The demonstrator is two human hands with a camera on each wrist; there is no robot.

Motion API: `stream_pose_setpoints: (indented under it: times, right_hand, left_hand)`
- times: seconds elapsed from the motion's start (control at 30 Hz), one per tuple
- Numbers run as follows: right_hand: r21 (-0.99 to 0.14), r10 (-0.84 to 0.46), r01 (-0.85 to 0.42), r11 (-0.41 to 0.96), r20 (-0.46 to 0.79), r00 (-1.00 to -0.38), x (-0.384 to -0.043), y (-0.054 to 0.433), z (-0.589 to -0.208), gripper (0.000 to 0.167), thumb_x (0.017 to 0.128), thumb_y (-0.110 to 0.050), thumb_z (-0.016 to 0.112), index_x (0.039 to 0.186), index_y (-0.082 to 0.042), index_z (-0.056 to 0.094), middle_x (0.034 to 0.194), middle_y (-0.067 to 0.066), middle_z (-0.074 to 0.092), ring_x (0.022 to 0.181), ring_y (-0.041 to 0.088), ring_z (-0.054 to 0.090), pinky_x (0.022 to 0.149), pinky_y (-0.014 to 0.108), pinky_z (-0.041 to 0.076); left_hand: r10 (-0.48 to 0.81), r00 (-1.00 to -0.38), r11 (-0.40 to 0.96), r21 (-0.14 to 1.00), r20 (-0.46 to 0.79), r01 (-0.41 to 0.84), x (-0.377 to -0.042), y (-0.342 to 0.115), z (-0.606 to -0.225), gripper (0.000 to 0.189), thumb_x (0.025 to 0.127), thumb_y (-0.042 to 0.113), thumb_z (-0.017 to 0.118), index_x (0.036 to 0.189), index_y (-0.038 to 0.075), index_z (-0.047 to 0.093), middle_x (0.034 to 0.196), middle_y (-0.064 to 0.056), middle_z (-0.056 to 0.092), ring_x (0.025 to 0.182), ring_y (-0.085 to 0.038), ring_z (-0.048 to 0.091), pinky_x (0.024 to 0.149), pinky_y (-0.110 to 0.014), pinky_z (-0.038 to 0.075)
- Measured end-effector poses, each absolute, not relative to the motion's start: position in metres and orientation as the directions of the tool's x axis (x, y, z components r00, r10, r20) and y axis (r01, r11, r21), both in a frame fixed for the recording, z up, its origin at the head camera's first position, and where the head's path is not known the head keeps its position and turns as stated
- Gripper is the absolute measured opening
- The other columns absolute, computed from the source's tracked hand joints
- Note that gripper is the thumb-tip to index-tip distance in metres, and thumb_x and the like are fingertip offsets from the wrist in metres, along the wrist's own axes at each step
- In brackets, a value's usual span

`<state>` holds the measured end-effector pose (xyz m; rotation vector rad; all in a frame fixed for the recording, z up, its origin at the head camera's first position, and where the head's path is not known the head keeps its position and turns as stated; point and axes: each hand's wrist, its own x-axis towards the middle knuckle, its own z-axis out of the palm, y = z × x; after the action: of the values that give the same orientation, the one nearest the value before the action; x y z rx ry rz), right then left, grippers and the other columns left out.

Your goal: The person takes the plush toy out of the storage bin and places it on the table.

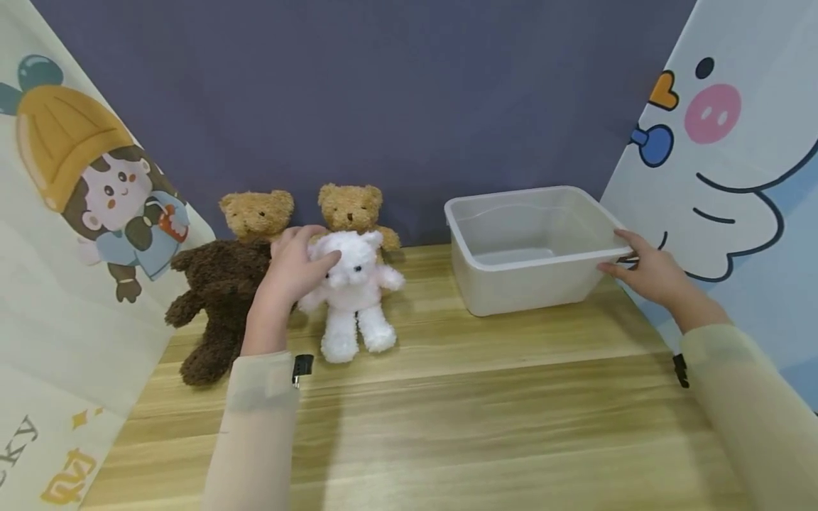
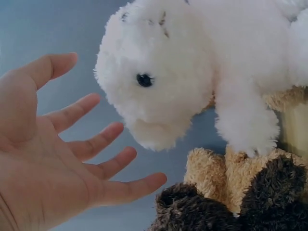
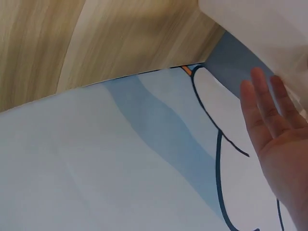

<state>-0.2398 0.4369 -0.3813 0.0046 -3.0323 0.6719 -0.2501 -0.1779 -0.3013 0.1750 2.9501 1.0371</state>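
A white plush bear (image 1: 348,280) sits upright on the table, its head beside my left hand (image 1: 297,259). That hand's fingers are spread and hold nothing; in the left wrist view they are apart from the white bear's face (image 2: 149,77). A dark brown plush bear (image 1: 220,298) stands to the left of it, partly hidden by my forearm. Over at the right, my right hand (image 1: 652,273) touches the corner of a white plastic bin (image 1: 520,284) at its rim. Its fingers (image 3: 262,103) look straight along the bin's outer wall in the right wrist view.
Two light brown plush bears, one at the left (image 1: 255,213) and one behind the white bear (image 1: 351,206), sit against the dark back wall (image 1: 383,92). Printed side panels (image 1: 748,199) border the wooden table (image 1: 479,426). The bin's inside shows no contents.
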Motion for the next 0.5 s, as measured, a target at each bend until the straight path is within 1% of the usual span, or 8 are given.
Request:
stream_pose_setpoints:
  times: [0.17, 0.23, 0.3, 0.4, 0.5]
  right_hand:
    - [-0.389, 0.007, 0.004, 0.921, 0.006, -1.0, -0.243, 0.426, -0.376, 0.104, 0.102, -0.067, 0.057, 0.168, 0.002, 0.016, 0.142, 0.046, 0.053, 0.122, 0.063, 0.059, 0.095, 0.072, 0.052]
    - [-0.383, -0.001, 0.003, 0.924, -0.01, -1.0, -0.243, 0.422, -0.376, 0.104, 0.103, -0.066, 0.055, 0.169, 0.002, 0.013, 0.144, 0.046, 0.052, 0.122, 0.063, 0.059, 0.096, 0.073, 0.051]
    - [-0.369, -0.021, -0.006, 0.929, -0.037, -0.999, -0.242, 0.42, -0.375, 0.102, 0.106, -0.063, 0.052, 0.17, 0.001, 0.004, 0.148, 0.047, 0.046, 0.126, 0.065, 0.056, 0.099, 0.075, 0.048]
    - [-0.299, -0.061, -0.028, 0.954, -0.102, -0.993, -0.235, 0.413, -0.37, 0.096, 0.111, -0.052, 0.048, 0.169, -0.001, -0.01, 0.153, 0.053, 0.032, 0.132, 0.071, 0.045, 0.104, 0.08, 0.042]
    - [-0.229, -0.06, -0.017, 0.973, -0.182, -0.982, -0.224, 0.397, -0.357, 0.093, 0.112, -0.043, 0.047, 0.168, -0.006, -0.018, 0.155, 0.059, 0.009, 0.138, 0.081, 0.022, 0.109, 0.087, 0.029]
  left_hand:
    - [0.109, -0.993, 0.781, 0.615, 0.038, 0.109, -0.252, -0.177, -0.299, 0.069, 0.107, 0.047, 0.059, 0.166, 0.019, 0.037, 0.178, -0.017, 0.012, 0.164, -0.048, 0.004, 0.12, -0.078, 0.03]
    - [0.11, -0.993, 0.783, 0.612, 0.035, 0.108, -0.252, -0.176, -0.299, 0.069, 0.107, 0.046, 0.059, 0.166, 0.019, 0.036, 0.178, -0.017, 0.012, 0.164, -0.049, 0.004, 0.119, -0.078, 0.03]
    - [0.116, -0.993, 0.787, 0.607, 0.03, 0.11, -0.253, -0.175, -0.3, 0.07, 0.107, 0.046, 0.059, 0.166, 0.019, 0.035, 0.178, -0.018, 0.011, 0.164, -0.049, 0.005, 0.119, -0.078, 0.03]
    - [0.141, -0.989, 0.799, 0.586, 0.033, 0.134, -0.254, -0.174, -0.3, 0.07, 0.107, 0.049, 0.057, 0.166, 0.018, 0.035, 0.178, -0.018, 0.012, 0.163, -0.05, 0.006, 0.12, -0.078, 0.029]
    - [0.181, -0.982, 0.814, 0.553, 0.051, 0.179, -0.254, -0.17, -0.298, 0.072, 0.108, 0.055, 0.053, 0.166, 0.018, 0.035, 0.178, -0.017, 0.013, 0.164, -0.048, 0.006, 0.122, -0.077, 0.027]
